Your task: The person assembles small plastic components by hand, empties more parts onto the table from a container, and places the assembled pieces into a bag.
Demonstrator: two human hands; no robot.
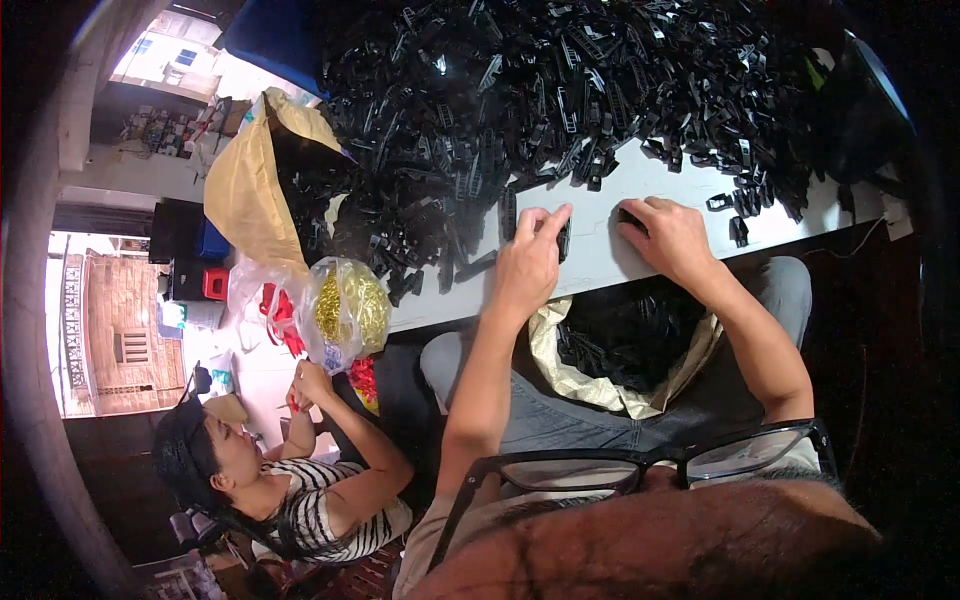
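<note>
My left hand (527, 262) is over the white tabletop (590, 212), fingers closed on a slim black plastic piece (564, 241) that shows along their right side. Another black strip (508, 212) lies by its fingertips. To the right, my right hand (674, 238) has its thumb and fingers pinched on a small black plastic piece (629, 218), mostly covered by the fingers. Beyond both hands spreads a large heap of black clip-like plastic parts (520, 90). A few loose parts (738, 230) sit to the right of my right hand.
An open pale-gold sack (640, 402) with black parts inside rests between my legs, below the table edge. At left stand a yellowish sheet (250, 190) and clear bags with gold tinsel (352, 305) and red material. A person in a striped top (335, 510) works there with both hands.
</note>
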